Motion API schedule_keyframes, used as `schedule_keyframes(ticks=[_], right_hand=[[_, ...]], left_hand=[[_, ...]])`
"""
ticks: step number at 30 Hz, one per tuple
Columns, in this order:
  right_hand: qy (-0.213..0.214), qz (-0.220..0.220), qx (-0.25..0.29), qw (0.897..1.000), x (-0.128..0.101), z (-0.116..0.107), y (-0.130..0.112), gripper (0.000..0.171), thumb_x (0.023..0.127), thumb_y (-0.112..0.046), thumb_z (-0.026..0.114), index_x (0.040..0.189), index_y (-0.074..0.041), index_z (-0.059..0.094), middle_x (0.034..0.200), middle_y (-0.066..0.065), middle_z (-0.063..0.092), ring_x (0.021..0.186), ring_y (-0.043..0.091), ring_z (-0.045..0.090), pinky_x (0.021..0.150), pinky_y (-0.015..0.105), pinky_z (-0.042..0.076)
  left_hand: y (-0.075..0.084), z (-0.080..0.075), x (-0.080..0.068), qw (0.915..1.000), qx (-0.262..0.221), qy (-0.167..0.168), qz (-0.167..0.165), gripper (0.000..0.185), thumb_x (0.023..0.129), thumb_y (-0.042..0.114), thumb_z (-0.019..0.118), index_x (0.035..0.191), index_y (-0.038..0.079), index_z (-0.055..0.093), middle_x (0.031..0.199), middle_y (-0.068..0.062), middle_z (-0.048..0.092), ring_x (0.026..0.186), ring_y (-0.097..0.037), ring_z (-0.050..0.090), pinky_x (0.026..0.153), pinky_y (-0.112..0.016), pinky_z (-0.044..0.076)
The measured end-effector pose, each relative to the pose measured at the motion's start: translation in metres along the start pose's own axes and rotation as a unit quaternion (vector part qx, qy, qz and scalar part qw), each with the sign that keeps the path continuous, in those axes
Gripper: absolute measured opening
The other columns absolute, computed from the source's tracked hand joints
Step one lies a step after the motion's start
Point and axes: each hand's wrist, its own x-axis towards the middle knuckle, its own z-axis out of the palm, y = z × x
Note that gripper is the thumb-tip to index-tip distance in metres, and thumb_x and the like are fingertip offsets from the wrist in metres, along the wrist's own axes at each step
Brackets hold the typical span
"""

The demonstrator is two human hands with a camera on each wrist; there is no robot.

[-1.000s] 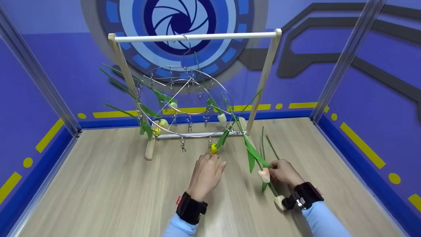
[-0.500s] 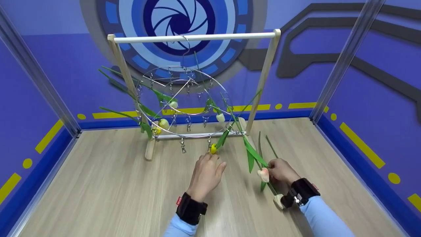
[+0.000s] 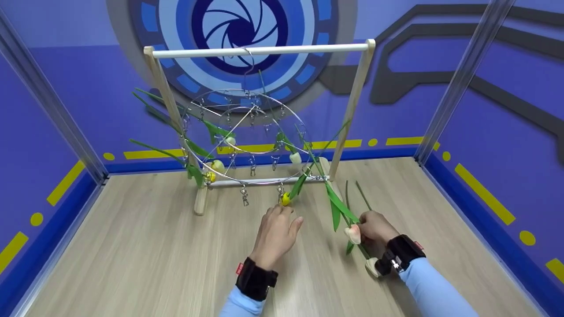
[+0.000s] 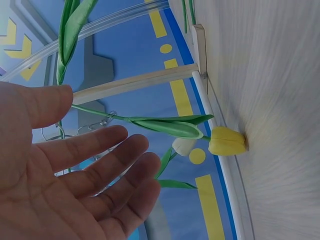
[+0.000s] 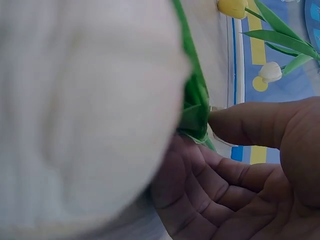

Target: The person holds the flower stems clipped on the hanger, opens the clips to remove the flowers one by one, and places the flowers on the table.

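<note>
**Two hands among artificial tulips below a round clip hanger**

Head view: the left hand [image 3: 276, 233] hovers above the wooden surface [image 3: 132, 255], fingers straight and relaxed, its grip apart and holding nothing. Its fingertips are just below a yellow tulip [image 3: 286, 199] that hangs head-down from a clip on the round wire hanger [image 3: 246, 136]. The hanger hangs from the white bar of a wooden rack [image 3: 260, 49], and more tulips with green leaves are clipped around its ring. The right hand [image 3: 374, 226] has its grip curled round the green stem of a pink tulip [image 3: 354, 234], near the bloom, low over the surface and to the right of the rack. A second pale tulip [image 3: 371, 266] lies on the surface just beside the right wrist.

Left wrist view: the left hand [image 4: 75, 180] shows an open palm with spread fingers; the yellow tulip [image 4: 227, 141] sits apart from the fingertips, its bloom seeming to touch the surface.

Right wrist view: a blurred pale bloom fills the left of the frame. The right hand [image 5: 240, 175] pinches the green stem [image 5: 195, 107] with its thumb pressed against the leaf.
</note>
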Motion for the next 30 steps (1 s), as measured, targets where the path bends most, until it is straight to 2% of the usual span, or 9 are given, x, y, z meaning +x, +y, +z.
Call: schedule_keyframes(ticks=[3, 10, 16, 20, 22, 25, 30], right_hand=[[0.001, 0.0, -0.009, 1.0, -0.001, -0.001, -0.001, 0.017, 0.096, -0.007, 0.062, 0.082, 0.002, 0.062, 0.07, 0.009, 0.062, 0.061, 0.019, 0.059, 0.055, 0.028, 0.048], [-0.012, 0.012, 0.014, 1.0, -0.006, -0.003, -0.003, 0.016, 0.099, -0.009, 0.062, 0.086, 0.001, 0.062, 0.073, 0.012, 0.063, 0.062, 0.02, 0.06, 0.057, 0.03, 0.049], [-0.015, -0.005, 0.012, 1.0, -0.014, -0.006, -0.008, 0.015, 0.098, -0.008, 0.062, 0.087, 0.001, 0.063, 0.072, 0.011, 0.064, 0.063, 0.02, 0.06, 0.058, 0.03, 0.05], [-0.026, -0.008, 0.031, 0.999, -0.018, -0.009, -0.013, 0.012, 0.099, -0.006, 0.06, 0.091, 0.002, 0.063, 0.076, 0.013, 0.064, 0.067, 0.021, 0.061, 0.061, 0.033, 0.052], [-0.031, -0.007, 0.043, 0.999, -0.02, -0.011, -0.016, 0.01, 0.1, -0.004, 0.059, 0.097, 0.004, 0.064, 0.077, 0.014, 0.064, 0.068, 0.022, 0.062, 0.062, 0.035, 0.054], [-0.039, -0.02, 0.054, 0.998, -0.024, -0.017, -0.022, 0.017, 0.1, -0.002, 0.055, 0.11, 0.01, 0.063, 0.081, 0.016, 0.065, 0.07, 0.023, 0.062, 0.064, 0.037, 0.054], [-0.024, -0.054, 0.045, 0.997, -0.031, -0.031, -0.035, 0.026, 0.105, -0.006, 0.052, 0.123, 0.01, 0.062, 0.096, 0.015, 0.067, 0.08, 0.026, 0.065, 0.07, 0.042, 0.055]], left_hand=[[0.0, 0.0, 0.0, 1.0, -0.003, 0.001, 0.001, 0.033, 0.101, 0.023, 0.067, 0.115, -0.006, 0.071, 0.113, -0.021, 0.069, 0.105, -0.038, 0.065, 0.093, -0.051, 0.051], [0.001, -0.001, 0.0, 1.0, -0.003, 0.004, 0.003, 0.032, 0.101, 0.023, 0.067, 0.114, -0.006, 0.071, 0.114, -0.022, 0.069, 0.104, -0.037, 0.065, 0.092, -0.05, 0.052], [0.0, -0.002, 0.0, 0.9999, -0.01, 0.001, -0.003, 0.033, 0.101, 0.024, 0.066, 0.116, -0.005, 0.071, 0.119, -0.022, 0.069, 0.108, -0.038, 0.064, 0.095, -0.051, 0.051], [-0.001, -0.002, 0.0, 0.9999, -0.008, 0.009, 0.006, 0.033, 0.101, 0.024, 0.066, 0.115, -0.005, 0.071, 0.117, -0.022, 0.069, 0.106, -0.038, 0.064, 0.093, -0.051, 0.051], [-0.001, -0.002, -0.001, 0.9998, -0.005, 0.013, 0.011, 0.032, 0.101, 0.023, 0.066, 0.115, -0.006, 0.071, 0.116, -0.022, 0.069, 0.105, -0.038, 0.065, 0.092, -0.05, 0.051], [-0.001, -0.003, -0.001, 0.9998, -0.005, 0.014, 0.013, 0.033, 0.102, 0.023, 0.066, 0.116, -0.006, 0.07, 0.116, -0.022, 0.069, 0.105, -0.038, 0.065, 0.092, -0.051, 0.051], [0.0, -0.006, -0.001, 0.9998, -0.012, 0.009, 0.01, 0.033, 0.102, 0.022, 0.065, 0.118, -0.006, 0.07, 0.116, -0.022, 0.069, 0.106, -0.038, 0.064, 0.093, -0.051, 0.051]])
